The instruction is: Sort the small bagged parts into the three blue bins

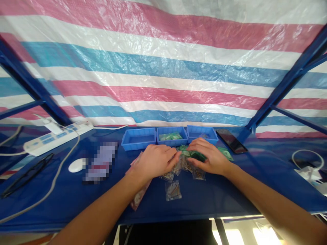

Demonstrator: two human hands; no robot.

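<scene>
My left hand (pixel 158 160) reaches over the left side of a pile of small clear bags of screws (pixel 186 165). Its fingers are bent and drawn together, and whatever lies between the fingertips is hidden. On the pile's right, my right hand (pixel 211 157) has its fingers and thumb curved around a green packet (pixel 198 156). One clear bag with a few brass-coloured screws (pixel 173 190) lies apart, nearer the front edge. A pinkish plastic packet (pixel 139 199) is partly covered by my left wrist. More green packaging (pixel 225 153) shows beyond my right hand.
Three blue trays stand behind the pile: the left tray (pixel 139 144), the middle tray (pixel 159 140) holding green packets, and the right tray (pixel 216 139). A phone (pixel 232 141), power strip (pixel 38 145), glasses (pixel 28 173), white round object (pixel 76 165) and cable (pixel 57 177) lie around.
</scene>
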